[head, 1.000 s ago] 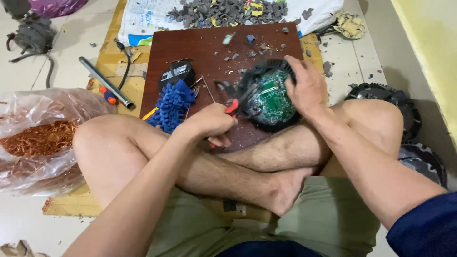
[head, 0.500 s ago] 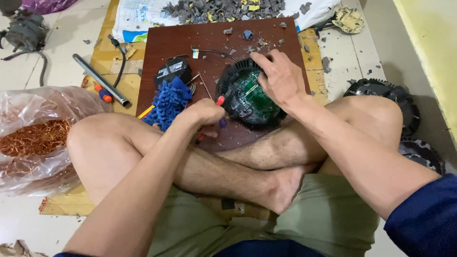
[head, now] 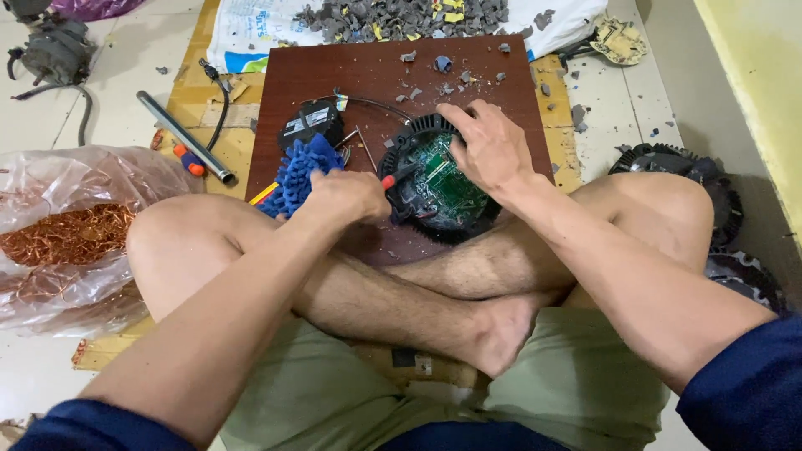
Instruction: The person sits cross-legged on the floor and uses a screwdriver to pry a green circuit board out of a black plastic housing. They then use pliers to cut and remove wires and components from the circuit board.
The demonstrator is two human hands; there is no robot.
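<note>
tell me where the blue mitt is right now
In the head view the fuzzy blue mitt lies on the brown board, just beyond the left hand, left of the round circuit board unit.
</note>
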